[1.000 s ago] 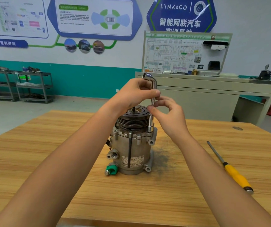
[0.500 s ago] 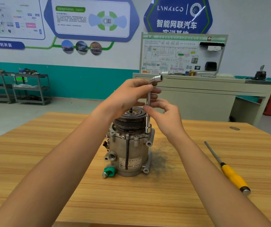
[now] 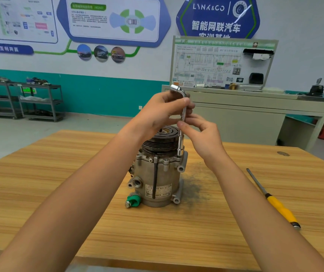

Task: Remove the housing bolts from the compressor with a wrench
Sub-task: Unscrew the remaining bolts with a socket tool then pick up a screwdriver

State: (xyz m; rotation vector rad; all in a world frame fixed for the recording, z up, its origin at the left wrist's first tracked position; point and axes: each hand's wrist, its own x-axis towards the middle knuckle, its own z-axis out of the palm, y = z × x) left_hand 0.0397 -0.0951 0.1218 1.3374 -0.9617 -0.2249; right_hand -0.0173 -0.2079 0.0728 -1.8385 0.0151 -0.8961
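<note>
A grey metal compressor (image 3: 157, 179) stands upright on the wooden table (image 3: 118, 232), its black ribbed pulley on top. An L-shaped chrome socket wrench (image 3: 181, 142) stands vertically, its lower socket seated on a bolt at the housing's upper right flange. My left hand (image 3: 157, 112) grips the wrench's bent top, whose short arm points left. My right hand (image 3: 202, 134) pinches the shaft lower down with thumb and fingertips. Another bolt head (image 3: 151, 160) shows on the flange at the front.
A yellow-handled screwdriver (image 3: 272, 201) lies on the table to the right. A dark smudge (image 3: 194, 185) marks the wood beside the compressor. A grey workbench (image 3: 245, 114) with a display board stands behind, and metal shelf racks (image 3: 23, 99) stand at the far left.
The wrench's bent top swung from pointing right half a second ago round to pointing left, turned by my left hand. My right hand stayed on the shaft.
</note>
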